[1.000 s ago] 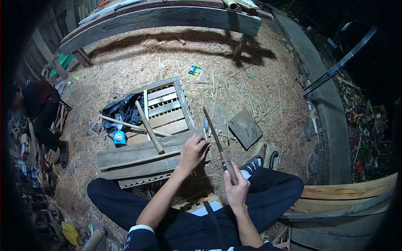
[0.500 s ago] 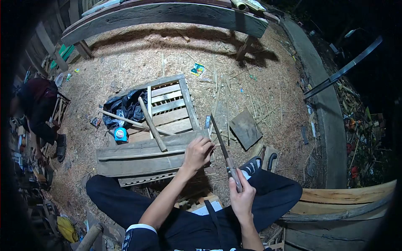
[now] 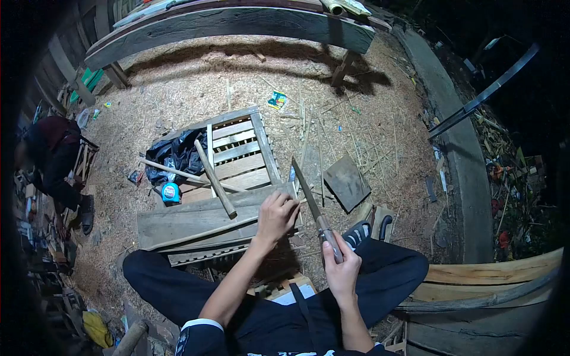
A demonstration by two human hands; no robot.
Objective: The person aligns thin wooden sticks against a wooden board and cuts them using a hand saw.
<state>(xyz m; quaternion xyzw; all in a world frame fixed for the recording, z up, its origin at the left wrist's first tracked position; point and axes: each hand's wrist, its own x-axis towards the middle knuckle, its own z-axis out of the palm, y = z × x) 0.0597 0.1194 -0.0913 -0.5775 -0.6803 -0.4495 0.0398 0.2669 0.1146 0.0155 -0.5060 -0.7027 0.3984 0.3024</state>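
My left hand is closed around a thin wooden strip, which slants over a grey plank in front of my knees. A short end of the strip pokes out to the right of my fingers. My right hand grips the wooden handle of a long, narrow-bladed knife. Its blade points up and away from me, just right of the strip's end; whether they touch I cannot tell. The plank lies over a slatted wooden frame, with a rounded stick leaning across both.
A blue tape measure sits beside a black plastic bag. Right of the knife are a square board and a dark-handled tool. A heavy bench stands beyond. Another person bends at the left.
The strip's left part has swung down toward me across the plank. The knife's blade has tilted slightly left, and my left hand has shifted a little to the left.
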